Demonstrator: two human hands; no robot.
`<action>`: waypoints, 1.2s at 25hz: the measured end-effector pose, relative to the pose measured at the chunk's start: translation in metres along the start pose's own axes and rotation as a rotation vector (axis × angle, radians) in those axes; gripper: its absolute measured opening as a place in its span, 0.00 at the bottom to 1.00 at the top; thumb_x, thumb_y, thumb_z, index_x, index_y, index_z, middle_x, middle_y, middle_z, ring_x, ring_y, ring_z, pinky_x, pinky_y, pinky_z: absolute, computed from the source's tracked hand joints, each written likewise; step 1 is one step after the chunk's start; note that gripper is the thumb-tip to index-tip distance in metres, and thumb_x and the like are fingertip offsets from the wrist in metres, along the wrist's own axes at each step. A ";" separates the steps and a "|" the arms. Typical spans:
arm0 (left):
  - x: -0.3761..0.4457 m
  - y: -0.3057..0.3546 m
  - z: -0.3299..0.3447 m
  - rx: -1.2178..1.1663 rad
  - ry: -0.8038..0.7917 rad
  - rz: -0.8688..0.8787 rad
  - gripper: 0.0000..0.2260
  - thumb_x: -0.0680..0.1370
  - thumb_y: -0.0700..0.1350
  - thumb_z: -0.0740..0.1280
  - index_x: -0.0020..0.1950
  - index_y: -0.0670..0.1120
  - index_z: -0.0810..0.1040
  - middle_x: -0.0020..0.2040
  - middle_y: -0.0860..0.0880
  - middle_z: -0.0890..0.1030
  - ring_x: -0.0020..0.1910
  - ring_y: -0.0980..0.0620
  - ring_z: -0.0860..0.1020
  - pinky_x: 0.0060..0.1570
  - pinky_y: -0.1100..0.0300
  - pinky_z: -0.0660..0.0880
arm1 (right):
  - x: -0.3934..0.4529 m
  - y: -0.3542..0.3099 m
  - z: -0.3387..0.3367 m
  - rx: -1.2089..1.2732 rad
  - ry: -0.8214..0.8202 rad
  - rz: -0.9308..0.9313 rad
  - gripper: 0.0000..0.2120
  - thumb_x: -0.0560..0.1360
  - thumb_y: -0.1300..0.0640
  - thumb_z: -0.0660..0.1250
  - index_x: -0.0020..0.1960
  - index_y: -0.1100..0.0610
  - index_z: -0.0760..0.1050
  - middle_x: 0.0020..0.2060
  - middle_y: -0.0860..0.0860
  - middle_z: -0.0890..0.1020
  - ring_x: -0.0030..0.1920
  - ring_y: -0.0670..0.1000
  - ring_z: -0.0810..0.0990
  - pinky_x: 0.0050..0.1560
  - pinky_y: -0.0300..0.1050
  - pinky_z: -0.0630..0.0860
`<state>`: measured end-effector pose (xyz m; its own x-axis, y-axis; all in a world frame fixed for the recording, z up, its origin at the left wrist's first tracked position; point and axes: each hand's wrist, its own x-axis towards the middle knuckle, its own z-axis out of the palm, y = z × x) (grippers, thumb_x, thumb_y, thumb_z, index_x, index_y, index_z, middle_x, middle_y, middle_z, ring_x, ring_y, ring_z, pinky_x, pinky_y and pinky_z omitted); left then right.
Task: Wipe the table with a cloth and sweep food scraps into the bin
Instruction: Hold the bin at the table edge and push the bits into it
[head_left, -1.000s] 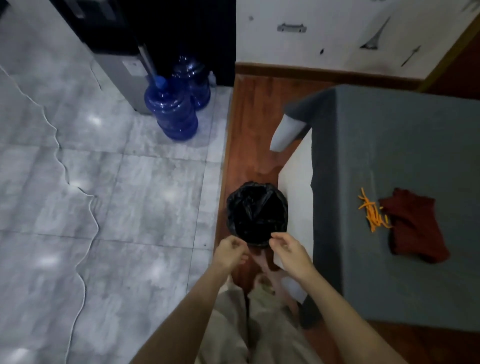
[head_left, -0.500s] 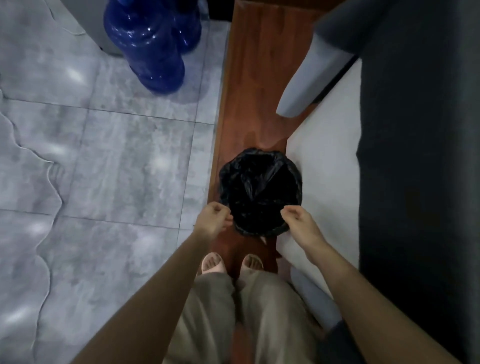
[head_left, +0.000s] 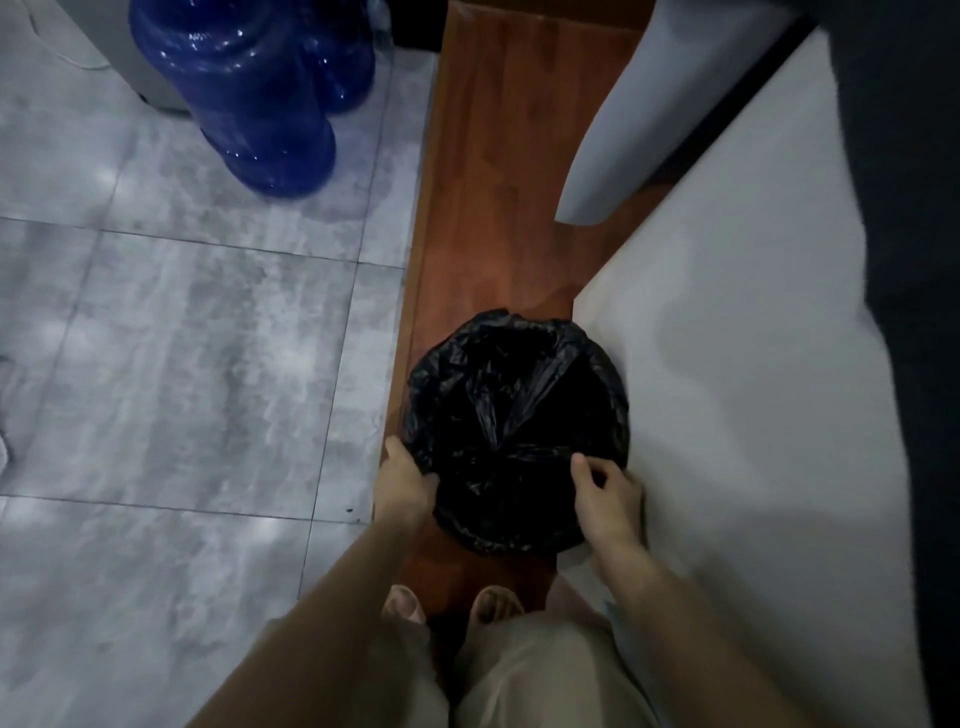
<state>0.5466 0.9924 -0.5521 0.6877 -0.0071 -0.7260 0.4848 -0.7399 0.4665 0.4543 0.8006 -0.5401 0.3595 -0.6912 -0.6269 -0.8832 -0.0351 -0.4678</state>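
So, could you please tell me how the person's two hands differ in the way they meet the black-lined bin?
The left hand grips the black-lined bin at its outer left rim; the right hand pinches the liner on the near right. Both are at the near rim.

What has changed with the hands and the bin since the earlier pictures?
Both hands came down onto the bin: the left hand now grips its near-left rim, the right hand pinches the bag at the near-right. The bin stayed on the wooden floor.

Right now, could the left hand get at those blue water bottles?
Probably not without stepping closer: the left hand grips the bin near the feet, while the blue water bottles stand far across the floor, though nothing blocks the way.
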 end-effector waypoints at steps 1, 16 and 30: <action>-0.007 0.003 -0.006 -0.026 0.024 0.031 0.16 0.75 0.37 0.65 0.60 0.39 0.63 0.54 0.37 0.77 0.54 0.36 0.77 0.49 0.48 0.74 | -0.004 -0.004 -0.003 0.068 0.009 0.024 0.13 0.77 0.42 0.61 0.53 0.50 0.77 0.60 0.57 0.76 0.57 0.59 0.76 0.57 0.54 0.75; -0.338 0.104 -0.276 -0.179 0.162 0.160 0.10 0.75 0.38 0.66 0.53 0.40 0.67 0.46 0.40 0.77 0.39 0.41 0.80 0.38 0.45 0.81 | -0.282 -0.185 -0.250 0.425 -0.351 -0.204 0.07 0.78 0.54 0.64 0.55 0.50 0.77 0.61 0.51 0.78 0.61 0.49 0.75 0.64 0.46 0.71; -0.419 0.165 -0.214 -0.163 0.423 0.276 0.07 0.75 0.39 0.65 0.49 0.43 0.67 0.39 0.43 0.76 0.38 0.40 0.77 0.35 0.50 0.73 | -0.268 -0.108 -0.435 -0.220 0.244 -1.056 0.15 0.74 0.55 0.66 0.61 0.54 0.76 0.59 0.50 0.77 0.62 0.53 0.74 0.64 0.48 0.68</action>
<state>0.4543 1.0178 -0.0632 0.9432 0.1100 -0.3135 0.3094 -0.6345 0.7083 0.3222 0.6756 -0.0506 0.9164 -0.3607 0.1735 -0.2100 -0.8023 -0.5588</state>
